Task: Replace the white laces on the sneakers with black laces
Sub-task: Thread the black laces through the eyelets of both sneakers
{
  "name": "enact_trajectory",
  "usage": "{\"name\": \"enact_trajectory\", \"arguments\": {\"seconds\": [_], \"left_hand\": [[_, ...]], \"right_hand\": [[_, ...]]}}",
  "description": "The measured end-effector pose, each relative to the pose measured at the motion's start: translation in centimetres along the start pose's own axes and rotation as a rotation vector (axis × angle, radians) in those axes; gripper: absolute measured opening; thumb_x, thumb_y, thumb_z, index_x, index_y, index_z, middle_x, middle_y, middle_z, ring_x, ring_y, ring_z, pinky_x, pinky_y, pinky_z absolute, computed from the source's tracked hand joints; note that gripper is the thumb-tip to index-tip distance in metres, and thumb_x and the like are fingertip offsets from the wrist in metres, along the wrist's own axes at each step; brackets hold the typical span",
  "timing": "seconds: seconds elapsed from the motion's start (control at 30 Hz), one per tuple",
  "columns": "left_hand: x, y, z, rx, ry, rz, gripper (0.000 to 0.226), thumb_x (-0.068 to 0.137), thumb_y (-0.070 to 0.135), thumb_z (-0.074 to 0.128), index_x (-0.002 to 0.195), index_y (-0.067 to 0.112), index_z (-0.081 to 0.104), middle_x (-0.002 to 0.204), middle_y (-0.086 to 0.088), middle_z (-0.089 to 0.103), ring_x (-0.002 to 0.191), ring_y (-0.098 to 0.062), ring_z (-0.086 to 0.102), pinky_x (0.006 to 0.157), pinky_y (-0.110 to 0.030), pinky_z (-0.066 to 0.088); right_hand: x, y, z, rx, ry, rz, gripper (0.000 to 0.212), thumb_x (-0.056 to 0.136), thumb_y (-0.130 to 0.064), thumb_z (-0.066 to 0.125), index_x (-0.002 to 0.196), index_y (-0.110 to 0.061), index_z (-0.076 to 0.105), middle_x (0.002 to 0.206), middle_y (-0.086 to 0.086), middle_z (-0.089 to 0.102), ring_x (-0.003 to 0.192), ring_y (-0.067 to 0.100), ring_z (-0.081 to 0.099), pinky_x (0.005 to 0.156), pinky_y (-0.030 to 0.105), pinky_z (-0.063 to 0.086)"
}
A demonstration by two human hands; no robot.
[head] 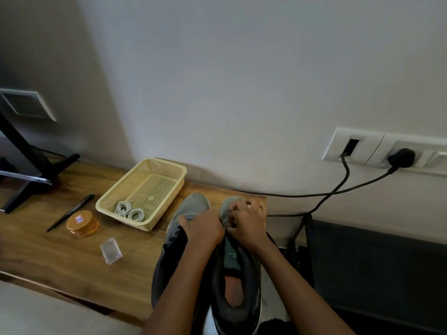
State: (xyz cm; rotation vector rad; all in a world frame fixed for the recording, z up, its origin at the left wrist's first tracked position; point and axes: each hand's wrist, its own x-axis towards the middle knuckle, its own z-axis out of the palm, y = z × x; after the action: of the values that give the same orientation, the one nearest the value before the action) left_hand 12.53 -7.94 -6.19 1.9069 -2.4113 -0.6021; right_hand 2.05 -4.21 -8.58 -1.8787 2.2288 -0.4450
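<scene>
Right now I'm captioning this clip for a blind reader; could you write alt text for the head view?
A person's left hand and right hand work at the front of the right sneaker, the right fingers curled on its toe; the left sneaker beside it has black laces. On the wooden table, coiled white laces lie in a yellow basket.

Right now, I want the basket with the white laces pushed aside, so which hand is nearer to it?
Left. The left hand lies just right of the basket, over the sneakers; the right hand works beyond it, farther from the basket.
</scene>
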Motion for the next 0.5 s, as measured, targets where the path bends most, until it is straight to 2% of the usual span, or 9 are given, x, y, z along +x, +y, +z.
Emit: {"name": "enact_trajectory", "arguments": {"seconds": [0.07, 0.17, 0.23, 0.3, 0.37, 0.43, 0.5], "left_hand": [[-0.5, 0.2, -0.1, 0.028, 0.07, -0.034, 0.021, 0.095, 0.018, 0.042, 0.087, 0.023, 0.061, 0.079, 0.005, 0.058, 0.092, -0.015, 0.06, 0.112, -0.048, 0.004], [-0.7, 0.1, -0.2, 0.001, 0.092, -0.057, 0.017, 0.096, 0.024, 0.048, 0.093, 0.025, 0.064, 0.076, 0.006, 0.056, 0.086, -0.015, 0.057, 0.112, -0.046, 0.004], [-0.6, 0.0, -0.3, -0.047, 0.097, -0.054, 0.015, 0.095, 0.027, 0.049, 0.083, 0.027, 0.058, 0.076, 0.006, 0.056, 0.093, -0.015, 0.058, 0.111, -0.045, 0.007], [-0.6, 0.1, -0.3, -0.086, 0.113, -0.059, 0.024, 0.093, 0.026, 0.052, 0.069, 0.025, 0.051, 0.072, 0.006, 0.055, 0.096, -0.015, 0.057, 0.105, -0.042, 0.014], [-0.4, 0.1, -0.5, -0.075, 0.141, -0.069, 0.023, 0.091, 0.026, 0.055, 0.068, 0.026, 0.056, 0.085, 0.006, 0.06, 0.103, -0.018, 0.054, 0.099, -0.04, 0.019], [-0.2, 0.0, -0.9, -0.044, 0.143, -0.098, 0.015, 0.091, 0.028, 0.056, 0.081, 0.031, 0.066, 0.105, 0.006, 0.057, 0.114, -0.023, 0.044, 0.098, -0.041, 0.021], [0.1, -0.5, -1.3, -0.029, 0.115, -0.134, 0.015, 0.092, 0.029, 0.055, 0.092, 0.031, 0.07, 0.117, 0.003, 0.049, 0.118, -0.026, 0.036, 0.097, -0.041, 0.023]], "right_hand": [[0.0, 0.1, -0.8, -0.002, -0.006, 0.02, 0.01, 0.082, -0.029, 0.06, 0.089, -0.021, 0.059, 0.121, -0.006, 0.043, 0.122, 0.023, 0.029, 0.105, 0.041, 0.015], [-0.1, 0.8, -2.4, -0.045, -0.022, 0.124, 0.03, 0.074, -0.043, 0.067, 0.095, -0.027, 0.054, 0.117, -0.006, 0.04, 0.114, 0.022, 0.035, 0.101, 0.039, 0.023], [-0.4, 1.6, -3.3, -0.047, -0.034, 0.211, 0.031, 0.069, -0.052, 0.07, 0.081, -0.029, 0.053, 0.113, -0.007, 0.042, 0.112, 0.021, 0.036, 0.099, 0.04, 0.025], [-1.0, 2.0, -3.6, -0.039, -0.094, 0.282, 0.034, 0.068, -0.057, 0.07, 0.069, -0.028, 0.053, 0.113, -0.006, 0.045, 0.114, 0.022, 0.037, 0.106, 0.046, 0.023], [-1.4, 1.8, -3.3, -0.056, -0.125, 0.311, 0.033, 0.071, -0.058, 0.068, 0.072, -0.026, 0.058, 0.115, -0.005, 0.048, 0.118, 0.024, 0.036, 0.109, 0.051, 0.02], [-1.5, 1.3, -3.0, -0.072, -0.117, 0.327, 0.034, 0.073, -0.053, 0.067, 0.085, -0.021, 0.064, 0.116, -0.004, 0.051, 0.121, 0.026, 0.036, 0.11, 0.051, 0.019], [-1.4, 0.8, -2.8, -0.076, -0.114, 0.336, 0.033, 0.075, -0.049, 0.066, 0.089, -0.019, 0.062, 0.116, -0.003, 0.053, 0.124, 0.027, 0.036, 0.111, 0.052, 0.017]]}}
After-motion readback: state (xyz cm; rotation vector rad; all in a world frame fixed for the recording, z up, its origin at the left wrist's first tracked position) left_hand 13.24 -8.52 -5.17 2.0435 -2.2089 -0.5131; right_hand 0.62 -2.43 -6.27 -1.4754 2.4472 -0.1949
